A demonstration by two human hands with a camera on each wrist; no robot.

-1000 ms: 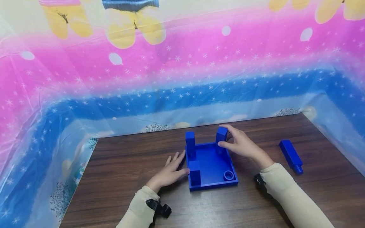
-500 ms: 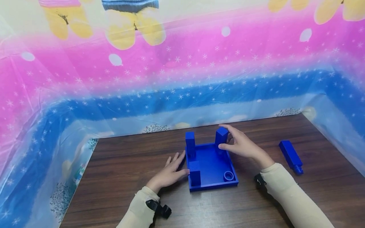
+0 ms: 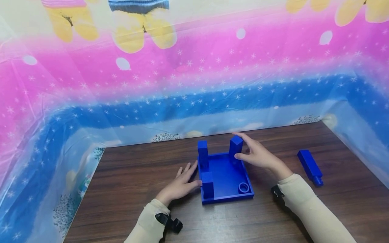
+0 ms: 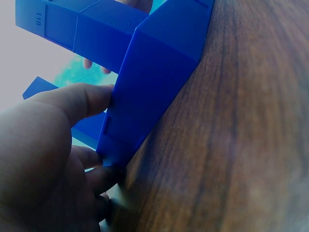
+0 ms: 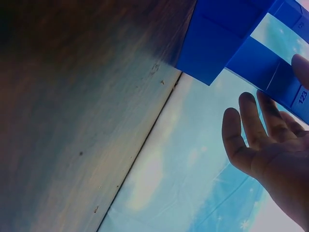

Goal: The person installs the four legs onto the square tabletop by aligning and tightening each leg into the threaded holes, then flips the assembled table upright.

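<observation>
A shallow square blue plastic tabletop [image 3: 226, 177] lies upside down on the wooden table, its raised rim upward. Three square blue legs stand in its corners: a back-left leg [image 3: 202, 153], a front-left leg [image 3: 208, 185] and a back-right leg [image 3: 235, 147]. My right hand [image 3: 258, 153] holds the back-right leg, thumb at its near side and fingers around behind. That leg bears the number 123 in the right wrist view. My left hand [image 3: 179, 184] rests beside the tabletop's left side, thumb and fingertips against the rim. A round socket [image 3: 243, 187] shows in the front-right corner.
A loose blue leg [image 3: 309, 165] with a threaded end lies on the table to the right. Behind the table [image 3: 136, 175] hangs a printed pink and blue cloth [image 3: 182, 91], which also covers both sides.
The back-right leg has turned a little on its axis. My right thumb has slid slightly right along it. My left hand and the tabletop stay in place.
</observation>
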